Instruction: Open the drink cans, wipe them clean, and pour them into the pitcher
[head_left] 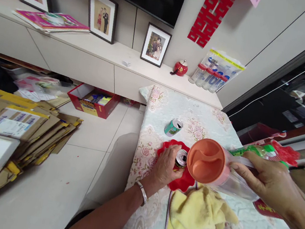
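My left hand [164, 166] is closed around a dark drink can [181, 158], which stands over a red scalloped dish [185, 182]. In my right hand [268, 181] is the handle of a clear plastic pitcher [238, 181] with an orange lid [205, 160]. The pitcher is tilted, its lid end close beside the can. Whether anything flows from it I cannot tell. Beyond the dish a green can [173, 127] stands opened on the flowered tablecloth [154, 138]. A yellow cloth [197, 213] lies crumpled in front of the dish.
A white cabinet [97, 58] runs along the wall, bearing framed photos [156, 45], a red pot [180, 68] and several red-lidded jars [204, 76]. Flattened cardboard [16, 121] and a red box [94, 102] are on the floor at left. Green bottles [261, 150] lie at right.
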Available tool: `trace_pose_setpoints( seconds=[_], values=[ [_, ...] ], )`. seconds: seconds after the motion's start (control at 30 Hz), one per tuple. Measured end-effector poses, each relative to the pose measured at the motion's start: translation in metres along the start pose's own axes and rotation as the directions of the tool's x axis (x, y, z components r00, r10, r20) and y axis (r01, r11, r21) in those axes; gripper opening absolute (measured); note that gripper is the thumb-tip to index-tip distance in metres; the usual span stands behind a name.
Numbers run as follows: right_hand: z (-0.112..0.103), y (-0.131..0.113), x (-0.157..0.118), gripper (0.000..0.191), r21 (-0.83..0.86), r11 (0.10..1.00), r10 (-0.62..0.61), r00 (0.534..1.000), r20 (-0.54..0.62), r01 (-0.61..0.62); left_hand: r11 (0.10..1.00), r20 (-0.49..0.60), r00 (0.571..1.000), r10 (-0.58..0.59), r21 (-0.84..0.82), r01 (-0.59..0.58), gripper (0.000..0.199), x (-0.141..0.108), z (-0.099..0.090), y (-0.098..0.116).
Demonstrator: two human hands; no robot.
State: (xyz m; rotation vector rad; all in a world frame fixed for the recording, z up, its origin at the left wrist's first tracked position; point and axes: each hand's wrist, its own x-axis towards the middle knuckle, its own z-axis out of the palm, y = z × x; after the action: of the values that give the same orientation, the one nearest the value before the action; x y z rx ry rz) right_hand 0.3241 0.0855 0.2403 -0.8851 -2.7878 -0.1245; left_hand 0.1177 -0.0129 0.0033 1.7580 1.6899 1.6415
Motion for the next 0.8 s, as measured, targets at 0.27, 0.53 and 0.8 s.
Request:
trace_pose_setpoints(
  seconds=[0.27, 0.53, 0.8],
  values=[
    [0.0004, 0.0017, -0.0018, 0.048, 0.006, 1.000, 0.003, 1.000, 0.002, -0.003, 1.000, 0.013, 1.000, -0.013, 0.016, 0.013, 0.094, 0.0001, -0.0018, 0.0014],
    [-0.0008, -0.0003, -0.0001, 0.050, 0.014, 1.000, 0.008, 1.000, 0.000, -0.008, 1.000, 0.015, 1.000, -0.017, -0.008, 0.017, 0.095, 0.0001, -0.0016, 0.0014],
    [-0.0003, 0.0006, -0.0006, 0.051, -0.004, 1.000, -0.004, 1.000, -0.007, 0.004, 1.000, 0.009, 1.000, -0.021, -0.006, 0.021, 0.094, 0.0002, -0.0017, 0.0016]
  ],
)
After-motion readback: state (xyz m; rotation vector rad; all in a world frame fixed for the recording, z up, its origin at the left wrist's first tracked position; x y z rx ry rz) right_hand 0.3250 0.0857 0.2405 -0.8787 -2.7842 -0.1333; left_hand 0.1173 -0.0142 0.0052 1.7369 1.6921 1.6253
